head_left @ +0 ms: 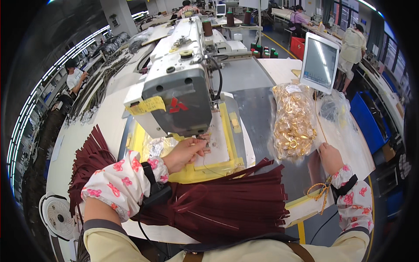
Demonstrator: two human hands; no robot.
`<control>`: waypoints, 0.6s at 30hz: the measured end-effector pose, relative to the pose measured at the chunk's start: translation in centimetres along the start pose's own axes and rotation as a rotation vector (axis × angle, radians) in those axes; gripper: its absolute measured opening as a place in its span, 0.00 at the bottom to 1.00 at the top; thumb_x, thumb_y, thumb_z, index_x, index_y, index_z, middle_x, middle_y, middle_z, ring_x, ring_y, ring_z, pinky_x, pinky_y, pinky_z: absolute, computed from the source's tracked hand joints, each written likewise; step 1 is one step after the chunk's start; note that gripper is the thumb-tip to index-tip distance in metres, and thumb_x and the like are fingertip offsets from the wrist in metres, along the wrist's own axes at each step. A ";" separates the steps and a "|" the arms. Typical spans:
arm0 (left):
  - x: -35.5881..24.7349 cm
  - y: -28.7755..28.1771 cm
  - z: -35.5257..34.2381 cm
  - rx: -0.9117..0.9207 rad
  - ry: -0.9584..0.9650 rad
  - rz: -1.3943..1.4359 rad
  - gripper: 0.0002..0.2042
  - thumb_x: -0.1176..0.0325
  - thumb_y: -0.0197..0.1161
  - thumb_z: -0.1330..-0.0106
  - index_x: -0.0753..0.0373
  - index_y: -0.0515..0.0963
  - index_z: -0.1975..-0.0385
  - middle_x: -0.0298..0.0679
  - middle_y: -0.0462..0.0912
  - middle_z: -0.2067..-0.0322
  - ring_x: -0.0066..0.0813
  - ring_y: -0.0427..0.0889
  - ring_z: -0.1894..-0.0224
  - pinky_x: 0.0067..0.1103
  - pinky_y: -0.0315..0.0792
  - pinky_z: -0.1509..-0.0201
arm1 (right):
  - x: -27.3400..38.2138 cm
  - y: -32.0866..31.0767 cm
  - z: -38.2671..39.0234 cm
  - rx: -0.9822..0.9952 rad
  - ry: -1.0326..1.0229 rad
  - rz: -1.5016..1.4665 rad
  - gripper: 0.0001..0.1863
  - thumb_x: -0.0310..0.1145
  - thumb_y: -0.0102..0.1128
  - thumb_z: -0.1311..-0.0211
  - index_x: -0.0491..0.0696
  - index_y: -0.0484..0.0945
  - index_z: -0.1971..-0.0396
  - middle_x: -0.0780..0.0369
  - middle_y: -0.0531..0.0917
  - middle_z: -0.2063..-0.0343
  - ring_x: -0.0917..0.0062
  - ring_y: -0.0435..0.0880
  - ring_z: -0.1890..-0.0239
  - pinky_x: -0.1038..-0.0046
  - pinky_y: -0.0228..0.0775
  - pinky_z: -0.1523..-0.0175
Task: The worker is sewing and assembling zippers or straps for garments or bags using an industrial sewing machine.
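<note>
My left hand (pixel 187 151) reaches under the head of a white and grey sewing machine (pixel 179 102), its fingertips pinched together close to the needle area. What they pinch is too small to tell; a thin dark thread curves away just below them. Beneath lies a yellow-edged clamp frame (pixel 231 142) with a pale sheet inside. My right hand (pixel 330 158) is curled at the right of the table, beside a clear bag of gold-coloured metal clasps (pixel 294 124). A thin tan cord seems to run to its fingers. Dark red strips (pixel 227 203) lie bundled in front of me.
A tilted tablet screen (pixel 321 61) stands behind the bag. More dark red strips (pixel 94 153) hang over the left edge, above a white fan (pixel 59 216). Thread cones (pixel 230 18) stand at the back. A blue bin (pixel 369 120) is at the right; several people work farther off.
</note>
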State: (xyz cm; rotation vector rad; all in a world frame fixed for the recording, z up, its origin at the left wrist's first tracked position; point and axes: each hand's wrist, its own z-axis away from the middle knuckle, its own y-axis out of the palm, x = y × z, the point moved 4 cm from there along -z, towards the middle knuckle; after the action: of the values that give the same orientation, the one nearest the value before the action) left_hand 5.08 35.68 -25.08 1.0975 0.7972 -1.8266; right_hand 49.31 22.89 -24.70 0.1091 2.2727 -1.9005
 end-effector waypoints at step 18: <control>-6.0 1.5 5.7 -0.025 0.798 -0.924 0.04 0.73 0.60 0.47 0.66 0.75 0.76 0.43 0.74 0.76 0.38 0.73 0.79 0.26 0.65 0.75 | -5.2 -9.1 -8.2 -0.082 0.066 -0.144 0.12 0.33 0.54 0.50 0.42 0.73 0.67 0.54 0.75 0.69 0.59 0.74 0.63 0.64 0.67 0.59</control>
State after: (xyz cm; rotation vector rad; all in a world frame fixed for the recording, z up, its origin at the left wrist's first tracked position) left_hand 5.87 32.23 -17.45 1.6260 2.0511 -2.0333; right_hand 52.20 29.54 -13.58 -0.0024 2.4606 -1.8935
